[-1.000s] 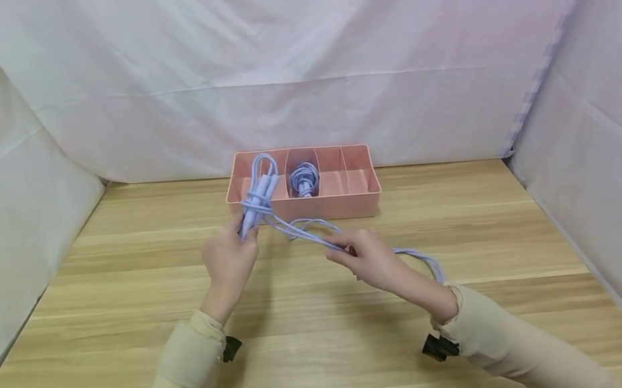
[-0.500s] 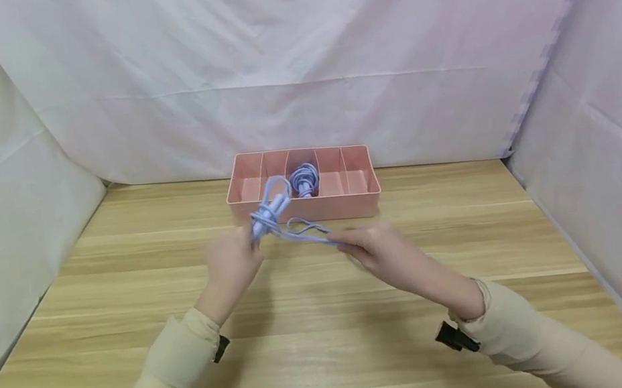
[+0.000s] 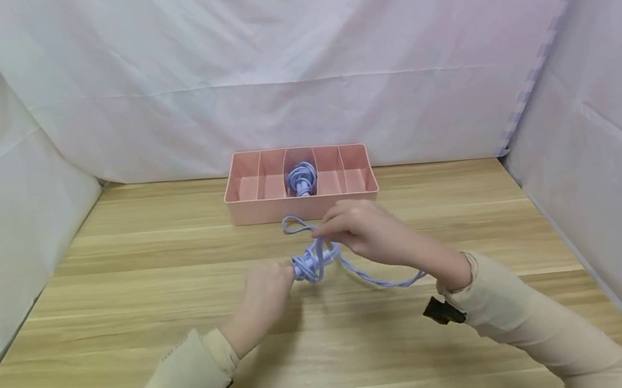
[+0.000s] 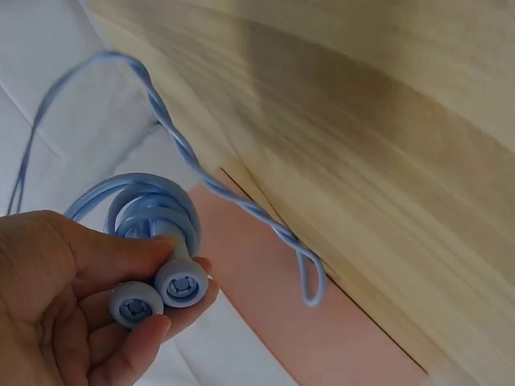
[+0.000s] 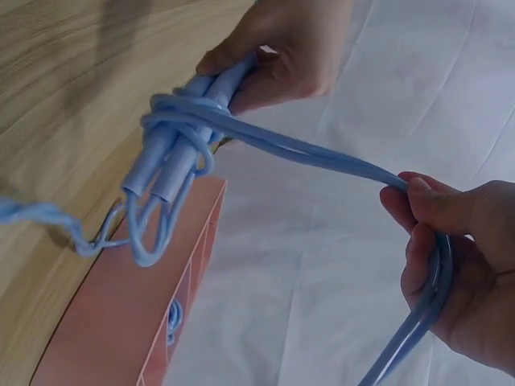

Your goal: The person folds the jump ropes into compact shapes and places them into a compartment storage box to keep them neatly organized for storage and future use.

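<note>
A light-blue jump rope (image 3: 307,268) is held between both hands above the wooden table. Its two handles (image 5: 181,153) lie side by side with cord wound round their middle. My left hand (image 3: 263,300) grips them at one end; their round end caps (image 4: 181,283) show in the left wrist view. My right hand (image 3: 366,233) pinches the doubled cord (image 5: 322,155), drawn out from the windings, between thumb and fingers. Past that hand the rest of the cord hangs down. A twisted, looped tail (image 4: 209,181) of cord trails near the box front.
Behind the hands, a pink divided box (image 3: 301,208) stands on the table (image 3: 145,267) by the rear cloth (image 3: 273,112). Another coiled blue rope (image 3: 302,178) sits in its middle compartment. White cloth walls close in the left and right sides.
My left hand has swung the handles down and rightward, toward me, turning them nearly sideways. My right hand has gone slightly up, bringing the cord over the wound bundle.
</note>
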The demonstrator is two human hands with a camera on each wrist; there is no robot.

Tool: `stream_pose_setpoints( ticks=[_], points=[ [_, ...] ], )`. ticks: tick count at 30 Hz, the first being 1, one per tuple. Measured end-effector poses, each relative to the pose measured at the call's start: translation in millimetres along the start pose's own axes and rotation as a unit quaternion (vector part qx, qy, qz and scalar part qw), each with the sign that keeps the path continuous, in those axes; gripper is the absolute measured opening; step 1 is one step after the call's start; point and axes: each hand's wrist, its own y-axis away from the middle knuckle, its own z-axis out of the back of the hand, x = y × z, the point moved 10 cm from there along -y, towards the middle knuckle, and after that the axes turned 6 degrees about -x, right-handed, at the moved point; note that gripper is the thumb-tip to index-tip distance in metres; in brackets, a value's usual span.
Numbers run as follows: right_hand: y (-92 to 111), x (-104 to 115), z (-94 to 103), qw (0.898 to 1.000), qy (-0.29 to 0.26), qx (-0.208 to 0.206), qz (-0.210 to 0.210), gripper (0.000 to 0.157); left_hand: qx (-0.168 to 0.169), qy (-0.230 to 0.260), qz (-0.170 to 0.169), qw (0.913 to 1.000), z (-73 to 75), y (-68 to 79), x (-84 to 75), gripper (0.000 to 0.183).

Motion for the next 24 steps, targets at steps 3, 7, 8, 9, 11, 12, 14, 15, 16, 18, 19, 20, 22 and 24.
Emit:
stream_pose_setpoints(
  ticks=[3, 7, 8, 9, 11, 12, 14, 15, 16, 18, 19, 20, 22, 24],
  points=[
    [-5.3, -1.8, -4.4, 0.999, -0.026, 0.01, 0.015, 0.016, -0.021, -0.013, -0.05, 0.9984, 6.2, 2.9, -15.7, 0.015],
    [-10.1, -16.6, -10.8, 0.996, -0.087, 0.02, 0.0, 0.016, -0.067, 0.003, -0.126, 0.9898, 20.1, 9.5, -34.7, 0.014],
    [-10.2, -23.2, -12.6, 0.994, -0.105, 0.023, -0.013, 0.016, -0.074, 0.015, -0.141, 0.9872, 23.2, 11.3, -38.0, 0.015],
    [-9.7, -30.5, -14.3, 0.991, -0.124, 0.025, -0.029, 0.016, -0.081, 0.035, -0.151, 0.9846, 26.1, 13.0, -39.9, 0.016],
    [-7.5, -45.1, -17.6, 0.985, -0.162, 0.027, -0.06, 0.016, -0.086, 0.079, -0.164, 0.9795, 30.5, 15.6, -41.5, 0.021],
    [-6.0, -51.6, -19.4, 0.981, -0.178, 0.028, -0.075, 0.016, -0.093, 0.098, -0.169, 0.9764, 32.7, 16.6, -41.6, 0.023],
    [-3.6, -62.2, -23.3, 0.972, -0.21, 0.028, -0.098, 0.016, -0.11, 0.132, -0.176, 0.9692, 37.7, 18.3, -40.9, 0.023],
    [-2.6, -65.9, -26.0, 0.968, -0.227, 0.029, -0.106, 0.016, -0.121, 0.146, -0.181, 0.9652, 40.2, 19.3, -40.7, 0.022],
    [-1.9, -68.9, -29.3, 0.963, -0.242, 0.032, -0.113, 0.016, -0.131, 0.157, -0.185, 0.9612, 42.2, 20.1, -40.5, 0.02],
    [-0.8, -72.5, -36.2, 0.954, -0.27, 0.037, -0.127, 0.015, -0.152, 0.18, -0.195, 0.9521, 46.1, 21.6, -40.5, 0.014],
    [-0.3, -74.5, -39.9, 0.95, -0.28, 0.04, -0.134, 0.015, -0.16, 0.19, -0.201, 0.9477, 47.8, 22.2, -40.6, 0.011],
    [0.1, -76.5, -43.3, 0.945, -0.29, 0.041, -0.142, 0.015, -0.17, 0.201, -0.206, 0.9426, 50.0, 22.9, -40.5, 0.011],
    [1.9, -81.4, -48.4, 0.939, -0.3, 0.039, -0.162, 0.015, -0.19, 0.224, -0.213, 0.9317, 54.7, 24.1, -39.3, 0.009],
    [5.3, -88.2, -52.8, 0.93, -0.314, 0.031, -0.19, 0.015, -0.214, 0.243, -0.215, 0.9212, 60.1, 25.1, -36.5, 0.008]
  ],
)
